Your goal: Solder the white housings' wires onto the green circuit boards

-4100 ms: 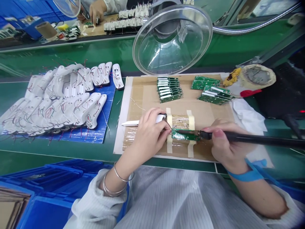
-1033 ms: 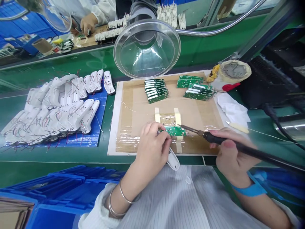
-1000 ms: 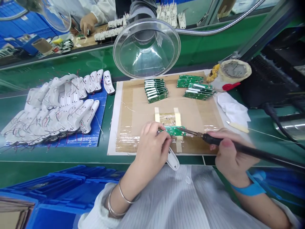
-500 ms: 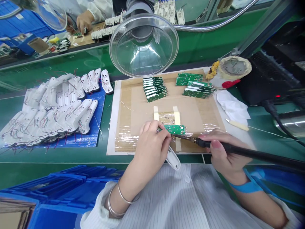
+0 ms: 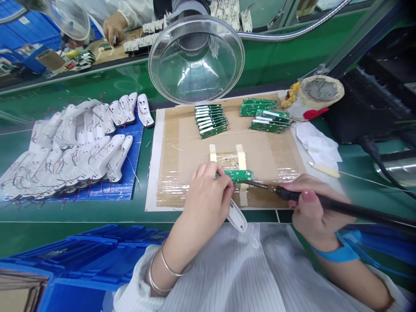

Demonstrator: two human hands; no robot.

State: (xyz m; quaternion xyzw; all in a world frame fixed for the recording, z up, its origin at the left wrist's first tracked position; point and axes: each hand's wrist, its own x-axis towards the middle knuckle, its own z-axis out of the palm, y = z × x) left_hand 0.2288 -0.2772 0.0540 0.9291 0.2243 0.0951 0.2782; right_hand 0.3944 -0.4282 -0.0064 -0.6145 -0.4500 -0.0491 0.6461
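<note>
My left hand point(image 5: 208, 193) is closed, thumb and fingers pinched at the left end of a green circuit board point(image 5: 240, 175). From under that palm a white plastic shell point(image 5: 237, 216) sticks out toward me, past the front edge of the cardboard; the hand seems to grip it, though its other end is hidden. The board lies on a taped-down pad point(image 5: 227, 160). In my right hand point(image 5: 316, 210) is a soldering iron point(image 5: 289, 193), held like a pen. Its thin tip reaches the board's lower edge; whether it touches is too fine to tell.
Stacked circuit boards point(image 5: 211, 121) stand at the cardboard's back, with more boards point(image 5: 271, 121) to their right. White shells with wires point(image 5: 74, 151) fill the left. A clear funnel hood point(image 5: 196, 60) hangs ahead. A round pot point(image 5: 321, 92) and white tissue point(image 5: 316, 141) sit right. A co-worker's hand point(image 5: 114, 28) shows beyond.
Since the oldest frame the white shell has swung from pointing left to pointing toward me. Over the last half second the soldering iron has drawn slightly right; my left hand stays nearly still.
</note>
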